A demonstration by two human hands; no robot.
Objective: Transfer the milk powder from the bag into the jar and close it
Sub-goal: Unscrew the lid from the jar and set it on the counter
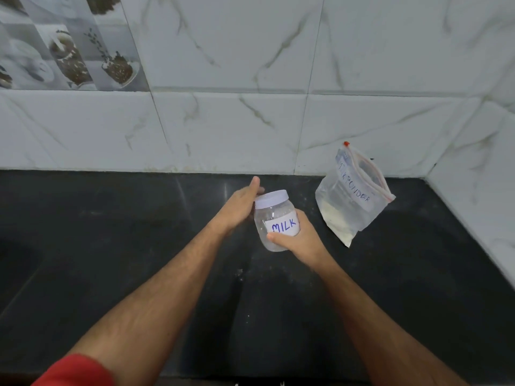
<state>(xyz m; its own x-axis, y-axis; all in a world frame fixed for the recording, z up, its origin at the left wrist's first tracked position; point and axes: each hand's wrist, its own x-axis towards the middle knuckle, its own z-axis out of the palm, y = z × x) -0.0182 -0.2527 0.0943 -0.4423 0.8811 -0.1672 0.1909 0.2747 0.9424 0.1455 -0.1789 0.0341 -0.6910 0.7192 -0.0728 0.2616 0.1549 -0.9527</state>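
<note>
The right hand (302, 240) fingers wrap the lower body of the clear jar (274, 218), labelled "MILK", holding it tilted above the dark surface (139, 232). The left hand (241, 207) fingers curl at the white lid (271, 198), directly above the right-hand grip; whether they clamp it cannot be told. The lid is still on. The milk powder bag (354, 196) leans against the wall, right of the jar, nearer the right hand.

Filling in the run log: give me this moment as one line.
right hand: holds jar | left hand: at lid, lid on | bag: on counter, powder inside
</note>
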